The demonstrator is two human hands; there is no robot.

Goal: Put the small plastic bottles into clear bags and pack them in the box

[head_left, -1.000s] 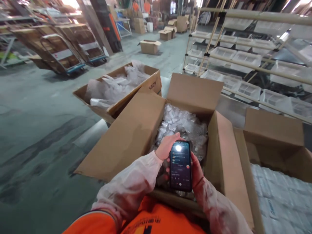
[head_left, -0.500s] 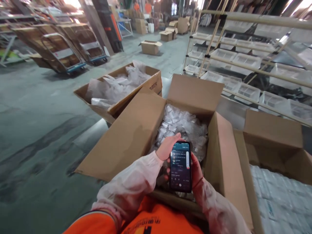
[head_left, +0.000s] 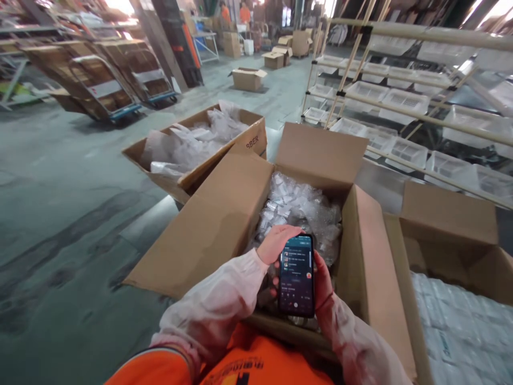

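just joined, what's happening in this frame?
A person in an orange vest holds a phone with both hands over an open cardboard box. The left hand wraps the phone's top left edge, the right hand grips its right side. The screen is lit and shows an app list. The box is full of small clear plastic packets. A second open box with plastic bags sits behind it, and racks of white trays stand to the right.

I cannot read the tiny words on the phone [head_left: 297,274] screen. The phone hides most of my right hand [head_left: 323,284] behind it. Right of the phone, the box of white packs [head_left: 460,321] runs off the picture's edge.
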